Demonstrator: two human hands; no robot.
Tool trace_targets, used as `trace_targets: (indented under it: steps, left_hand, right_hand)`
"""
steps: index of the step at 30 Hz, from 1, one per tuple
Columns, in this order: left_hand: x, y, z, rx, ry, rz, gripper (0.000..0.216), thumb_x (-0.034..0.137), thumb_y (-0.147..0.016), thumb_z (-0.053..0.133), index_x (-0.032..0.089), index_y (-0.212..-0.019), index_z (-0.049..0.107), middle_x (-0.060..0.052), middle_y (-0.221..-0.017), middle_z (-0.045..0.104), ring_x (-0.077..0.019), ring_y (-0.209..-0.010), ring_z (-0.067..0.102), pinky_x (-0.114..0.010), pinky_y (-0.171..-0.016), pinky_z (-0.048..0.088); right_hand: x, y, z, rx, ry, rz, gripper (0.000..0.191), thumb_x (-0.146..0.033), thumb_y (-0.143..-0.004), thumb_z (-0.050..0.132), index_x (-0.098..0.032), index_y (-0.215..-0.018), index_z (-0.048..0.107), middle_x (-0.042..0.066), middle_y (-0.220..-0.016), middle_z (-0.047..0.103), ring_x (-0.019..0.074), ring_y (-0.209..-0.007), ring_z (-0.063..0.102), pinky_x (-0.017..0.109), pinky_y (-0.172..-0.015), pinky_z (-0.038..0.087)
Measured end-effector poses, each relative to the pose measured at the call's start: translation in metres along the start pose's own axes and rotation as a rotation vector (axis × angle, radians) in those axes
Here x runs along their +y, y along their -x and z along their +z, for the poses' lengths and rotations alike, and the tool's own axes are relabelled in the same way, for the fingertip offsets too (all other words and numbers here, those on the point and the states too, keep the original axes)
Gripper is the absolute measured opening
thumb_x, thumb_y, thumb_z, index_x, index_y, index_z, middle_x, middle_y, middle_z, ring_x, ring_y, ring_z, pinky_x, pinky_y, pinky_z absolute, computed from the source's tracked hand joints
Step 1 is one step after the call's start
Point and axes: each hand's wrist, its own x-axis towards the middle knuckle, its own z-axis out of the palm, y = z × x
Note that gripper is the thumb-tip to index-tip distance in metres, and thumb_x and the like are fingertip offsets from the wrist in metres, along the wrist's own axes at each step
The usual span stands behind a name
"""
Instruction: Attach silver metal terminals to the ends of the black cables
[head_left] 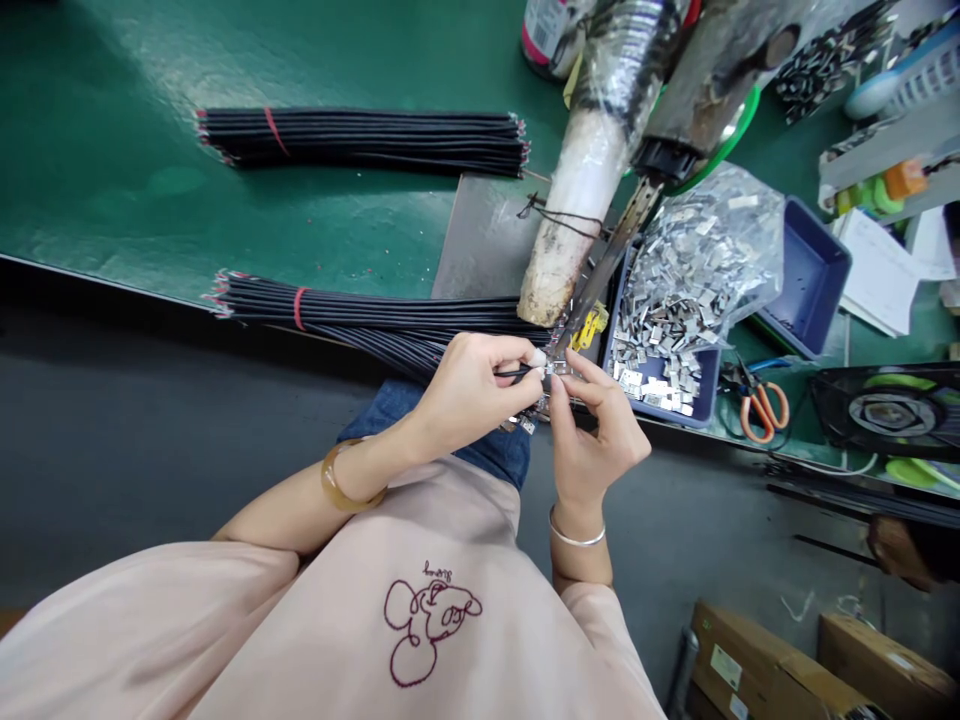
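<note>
My left hand (480,390) is closed in a pinch around a thin black cable (511,374) near its end. Facing it, my right hand (598,420) pinches a small silvery connector (553,368) at that cable end; the fingertips partly hide it. Just above both hands is the tip of a soldering iron (619,250) with a long metal shaft. A bundle of black cables (390,312), tied with a red band, lies behind my left hand. More small metal connectors (527,425) show under the fingers at the table edge.
A blue tray (705,405) with a plastic bag of metal connectors (675,300) stands right. A wrapped white pipe (562,240) hangs over the work spot. Another cable bundle (367,142) lies farther back. Orange-handled scissors (763,410) and a black fan (892,412) are at far right.
</note>
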Motion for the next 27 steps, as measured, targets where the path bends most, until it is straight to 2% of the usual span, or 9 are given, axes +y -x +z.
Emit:
trace_targets:
  steps: [6, 11, 14, 18, 21, 24, 27]
  left_hand:
    - [-0.001, 0.003, 0.000, 0.032, -0.018, 0.065, 0.016, 0.015, -0.081, 0.060, 0.012, -0.067, 0.068, 0.005, -0.057, 0.040, -0.0065, -0.056, 0.030, -0.020, -0.050, 0.025]
    - [-0.003, 0.003, 0.000, 0.040, 0.003, 0.085, 0.015, 0.017, -0.083, 0.061, 0.012, -0.078, 0.075, 0.001, -0.065, 0.061, -0.0069, -0.058, 0.043, -0.017, -0.052, 0.035]
    - [-0.005, 0.004, 0.000, 0.008, -0.006, 0.050, 0.018, 0.019, -0.084, 0.061, 0.012, -0.075, 0.075, -0.001, -0.068, 0.066, -0.0081, -0.059, 0.048, -0.017, -0.053, 0.038]
    - [-0.004, 0.004, 0.001, -0.006, -0.023, 0.026, 0.018, 0.019, -0.082, 0.060, 0.012, -0.069, 0.071, -0.001, -0.065, 0.063, -0.0080, -0.057, 0.044, -0.019, -0.051, 0.032]
    - [0.000, 0.002, -0.001, -0.016, -0.006, 0.015, 0.017, 0.018, -0.080, 0.061, 0.013, -0.065, 0.068, 0.002, -0.058, 0.054, -0.0078, -0.055, 0.039, -0.021, -0.049, 0.027]
    - [0.004, 0.000, -0.009, -0.130, 0.043, -0.020, 0.016, 0.017, -0.080, 0.060, 0.013, -0.066, 0.066, 0.005, -0.052, 0.040, -0.0065, -0.051, 0.031, -0.021, -0.048, 0.022]
    - [0.005, 0.000, -0.019, -0.263, 0.095, -0.016, 0.010, 0.018, -0.082, 0.061, 0.013, -0.077, 0.068, 0.005, -0.055, 0.043, -0.0067, -0.052, 0.035, -0.021, -0.050, 0.028]
  right_hand:
    - [-0.002, -0.005, 0.002, 0.018, -0.010, -0.005, 0.013, -0.011, -0.088, 0.072, -0.022, -0.093, 0.069, 0.003, -0.107, 0.079, 0.0168, -0.096, 0.077, 0.029, -0.086, 0.063]
    - [-0.003, -0.004, 0.000, 0.004, 0.004, -0.032, 0.014, -0.011, -0.086, 0.073, -0.022, -0.092, 0.067, 0.004, -0.111, 0.078, 0.0164, -0.094, 0.077, 0.028, -0.083, 0.064]
    - [-0.001, 0.000, -0.002, -0.012, 0.035, -0.057, 0.013, -0.012, -0.087, 0.071, -0.022, -0.091, 0.064, 0.004, -0.110, 0.078, 0.0153, -0.091, 0.078, 0.026, -0.081, 0.064]
    - [0.002, 0.003, -0.005, -0.032, 0.056, -0.093, 0.013, -0.012, -0.089, 0.070, -0.022, -0.093, 0.063, 0.005, -0.110, 0.078, 0.0159, -0.092, 0.078, 0.027, -0.081, 0.064]
    - [0.004, 0.002, -0.007, -0.036, 0.074, -0.127, 0.012, -0.014, -0.091, 0.068, -0.022, -0.097, 0.061, 0.005, -0.110, 0.078, 0.0159, -0.094, 0.077, 0.027, -0.081, 0.063]
    - [0.008, 0.002, -0.010, -0.101, 0.073, -0.204, 0.011, -0.013, -0.095, 0.063, -0.021, -0.102, 0.059, 0.008, -0.111, 0.078, 0.0153, -0.098, 0.076, 0.024, -0.081, 0.061]
    - [0.012, 0.004, -0.010, -0.104, 0.043, -0.238, 0.010, -0.014, -0.096, 0.062, -0.021, -0.101, 0.057, 0.004, -0.095, 0.076, 0.0130, -0.085, 0.075, 0.022, -0.075, 0.058]
